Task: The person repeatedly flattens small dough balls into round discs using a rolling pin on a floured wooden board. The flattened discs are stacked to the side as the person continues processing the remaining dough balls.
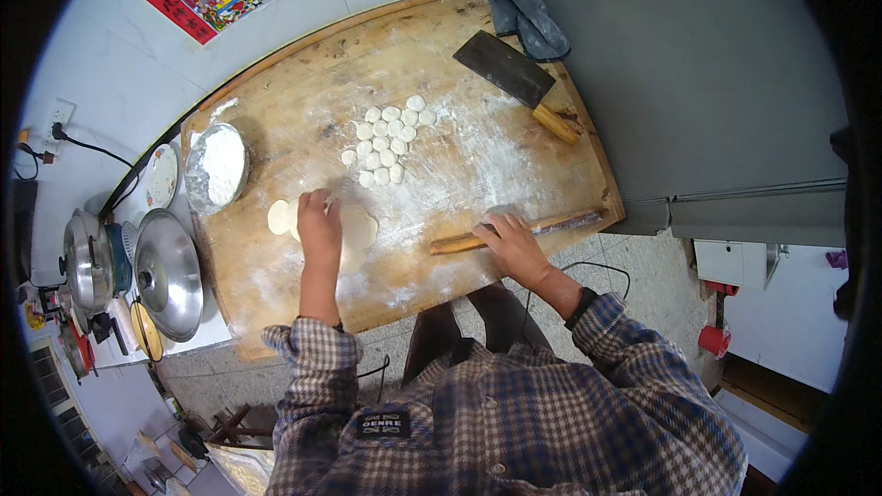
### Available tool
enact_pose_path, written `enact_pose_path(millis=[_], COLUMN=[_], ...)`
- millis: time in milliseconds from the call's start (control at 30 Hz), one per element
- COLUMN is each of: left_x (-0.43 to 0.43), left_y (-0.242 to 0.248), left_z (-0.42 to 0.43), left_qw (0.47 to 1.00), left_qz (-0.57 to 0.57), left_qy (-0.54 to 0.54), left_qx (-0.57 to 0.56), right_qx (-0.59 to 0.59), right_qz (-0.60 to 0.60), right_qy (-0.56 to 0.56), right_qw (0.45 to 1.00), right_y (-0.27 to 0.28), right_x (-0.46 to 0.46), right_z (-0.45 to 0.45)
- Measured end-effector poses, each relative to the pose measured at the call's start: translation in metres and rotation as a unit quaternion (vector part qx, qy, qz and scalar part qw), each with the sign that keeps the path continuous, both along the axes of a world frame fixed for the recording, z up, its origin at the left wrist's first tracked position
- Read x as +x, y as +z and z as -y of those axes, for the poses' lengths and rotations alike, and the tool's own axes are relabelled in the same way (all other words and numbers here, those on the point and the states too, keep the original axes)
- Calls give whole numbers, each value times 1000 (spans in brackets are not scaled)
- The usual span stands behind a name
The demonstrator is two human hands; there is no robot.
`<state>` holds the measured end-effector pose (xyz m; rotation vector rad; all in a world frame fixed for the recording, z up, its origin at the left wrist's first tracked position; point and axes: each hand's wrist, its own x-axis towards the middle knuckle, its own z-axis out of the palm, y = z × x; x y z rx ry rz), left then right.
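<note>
My left hand (320, 224) is over thin, rolled-out dough wrappers (357, 231) near the front of a floured wooden board (289, 110); its fingertips are bent, and whether they grip a wrapper is hard to tell. My right hand (508, 244) rests on a wooden rolling pin (458, 243) by the board's front edge, its fingers over the pin. One round wrapper (279, 217) lies just left of my left hand. Several small flattened dough pieces (380, 143) sit in a cluster farther back. A steel bowl of white flour (224, 165) stands at the board's left edge.
A cleaver (506, 69) with a wooden handle lies at the back right, beside a grey cloth (527, 21). Left of the board are a large metal lid (167, 275), a patterned plate (162, 176) and a lidded pot (88, 262). A grey panel (689, 83) rises on the right.
</note>
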<state>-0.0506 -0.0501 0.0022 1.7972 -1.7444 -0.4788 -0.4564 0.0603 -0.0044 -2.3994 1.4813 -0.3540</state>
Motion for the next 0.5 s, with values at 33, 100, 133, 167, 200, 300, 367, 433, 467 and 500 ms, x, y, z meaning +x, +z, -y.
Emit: enact_pose_path(millis=[33,100,133,167,200,300,367,433,467,500], left_x=[-10,-34,-50,-61,-69,-77,-80,-91,-103,-117], left_y=[-1,-4,-8,-11,-13,-14,-11,-6,-4,-4], left_z=[10,35,42,48,52,54,46,33,24,13], left_qw=[999,998,994,988,981,984,988,987,986,982], left_qz=[-9,38,66,95,91,76,-14,-106,-147,-185], left_qy=[-6,5,25,48,73,91,104,75,43,19], left_qx=[-32,52,84,112,152,134,110,90,70,39], right_qx=[-4,5,-1,15,18,15,18,13,33,39], right_qz=[-6,4,15,16,24,34,37,48,34,28], right_qy=[-1,6,2,5,1,-4,-2,8,7,12], right_qw=[1000,1000,1000,1000,1000,999,999,999,999,999], right_y=[2,6,7,8,8,6,3,3,4,6], right_x=[-1,-4,-5,-6,-7,-12,-18,-23,-25,-26], right_z=[-2,-4,-5,-4,-3,0,-2,-8,-12,-16])
